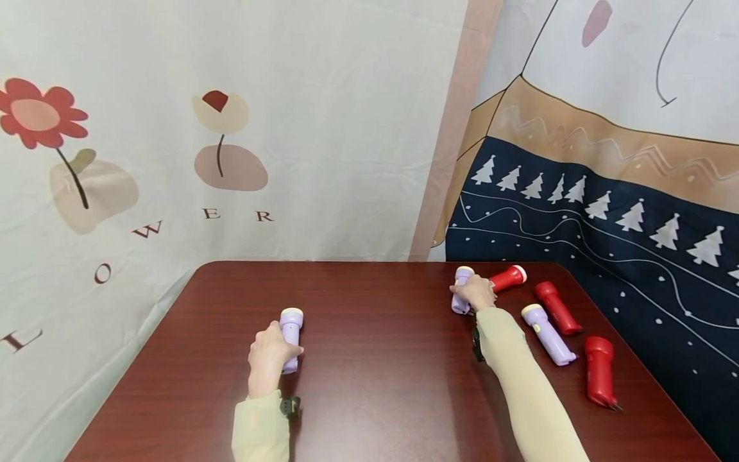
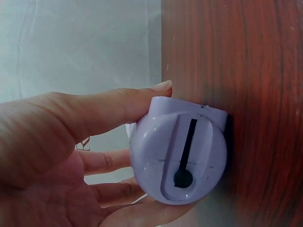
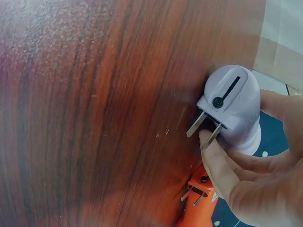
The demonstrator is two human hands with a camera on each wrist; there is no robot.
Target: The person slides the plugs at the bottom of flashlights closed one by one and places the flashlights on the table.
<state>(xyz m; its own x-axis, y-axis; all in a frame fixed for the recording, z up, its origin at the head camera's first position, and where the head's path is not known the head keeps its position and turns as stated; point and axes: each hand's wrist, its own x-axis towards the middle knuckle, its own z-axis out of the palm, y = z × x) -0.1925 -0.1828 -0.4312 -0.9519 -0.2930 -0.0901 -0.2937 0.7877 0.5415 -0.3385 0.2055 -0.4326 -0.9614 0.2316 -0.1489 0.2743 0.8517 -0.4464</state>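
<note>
Here, rounded lilac flashlights (image 1: 291,332) (image 1: 462,276), wood-grained table (image 1: 375,346)

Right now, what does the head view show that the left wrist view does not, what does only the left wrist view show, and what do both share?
Only the head view: the right hand holding a flashlight, another purple flashlight and three red flashlights.
Only the left wrist view: the black slot on a flashlight's end.
Both: the left hand gripping its flashlight, the table and pale curtain.

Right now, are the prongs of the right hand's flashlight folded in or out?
Out: the right wrist view shows two prongs projecting from the purple flashlight.
</note>
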